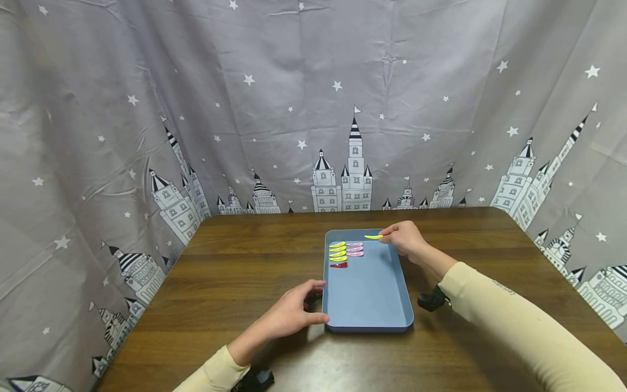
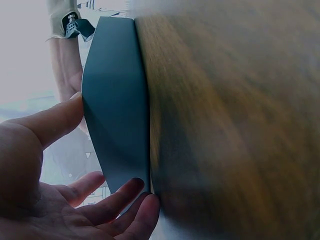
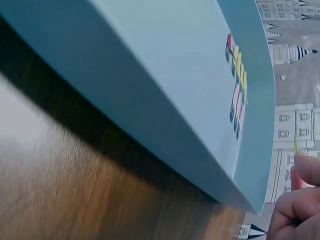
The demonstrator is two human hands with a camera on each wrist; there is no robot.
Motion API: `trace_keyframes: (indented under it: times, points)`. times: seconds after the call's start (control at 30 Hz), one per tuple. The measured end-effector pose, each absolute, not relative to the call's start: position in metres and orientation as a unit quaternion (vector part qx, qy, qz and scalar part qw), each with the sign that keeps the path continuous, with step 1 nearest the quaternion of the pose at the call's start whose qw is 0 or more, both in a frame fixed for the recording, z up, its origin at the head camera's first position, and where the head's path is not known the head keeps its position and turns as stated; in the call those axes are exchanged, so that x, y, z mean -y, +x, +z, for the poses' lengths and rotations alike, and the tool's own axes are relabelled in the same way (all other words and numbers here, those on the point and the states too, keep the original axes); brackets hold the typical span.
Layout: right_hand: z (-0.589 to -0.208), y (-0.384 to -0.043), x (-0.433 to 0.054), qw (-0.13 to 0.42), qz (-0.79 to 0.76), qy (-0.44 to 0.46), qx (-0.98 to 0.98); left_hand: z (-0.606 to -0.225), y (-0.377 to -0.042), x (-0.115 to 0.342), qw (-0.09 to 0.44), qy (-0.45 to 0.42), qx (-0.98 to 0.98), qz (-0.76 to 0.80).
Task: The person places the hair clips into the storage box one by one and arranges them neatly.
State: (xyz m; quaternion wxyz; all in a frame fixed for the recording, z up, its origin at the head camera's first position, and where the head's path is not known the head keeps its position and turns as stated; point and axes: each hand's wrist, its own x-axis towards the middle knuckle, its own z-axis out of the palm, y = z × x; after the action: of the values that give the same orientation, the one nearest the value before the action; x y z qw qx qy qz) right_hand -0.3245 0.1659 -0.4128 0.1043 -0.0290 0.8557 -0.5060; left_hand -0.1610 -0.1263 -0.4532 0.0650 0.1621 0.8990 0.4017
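Note:
A blue-grey tray [image 1: 367,294] lies on the wooden table. Along its far left inside, several yellow hair clips [image 1: 338,251] form a column, with a red hair clip [image 1: 338,265] at the near end. Pink hair clips [image 1: 355,249] sit just right of the yellow ones. My right hand [image 1: 404,238] pinches another yellow hair clip [image 1: 373,237] between thumb and finger, over the tray's far right corner. My left hand [image 1: 294,310] rests its fingertips along the tray's left side, thumb at the rim. In the left wrist view the fingers [image 2: 112,205] are loosely spread against the outer wall.
The brown table [image 1: 245,256] extends around the tray. Behind it hangs a grey curtain [image 1: 274,109] printed with castles and stars. A black wrist device [image 1: 433,299] is worn under the right sleeve, another [image 1: 254,379] under the left.

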Motion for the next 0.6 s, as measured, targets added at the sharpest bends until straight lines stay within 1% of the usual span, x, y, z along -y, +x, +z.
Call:
trace_keyframes:
  times: [0.3,0.6]
  points:
    - [-0.418,-0.322,-0.148,0.105,-0.491,-0.024,-0.864,-0.456,-0.162,0.127,0.068,0.157,-0.898,0.405]
    - [-0.424,-0.319,-0.137,0.122,-0.483,-0.018,-0.867,-0.455,-0.161,0.127,0.067,0.159,-0.897,0.407]
